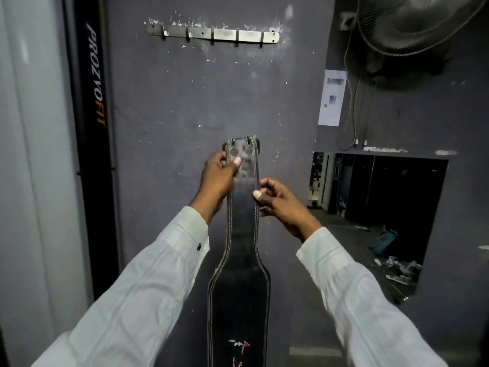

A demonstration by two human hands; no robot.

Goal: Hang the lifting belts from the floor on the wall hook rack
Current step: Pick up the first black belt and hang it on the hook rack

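Sleeves [148,282], white, are reaching toward the wall [211,102]. Belt [242,221], black, is hanging upright below the rack [214,34], bare wall lying open between them. Left hand [218,178] is pinching the belt's left edge near its top end; right hand [280,201] is pinching the right edge slightly lower. Belt's lower end is running out of view. Rack's hooks are looking small and blurred. Fan [412,22], right of the rack, is being cut off.
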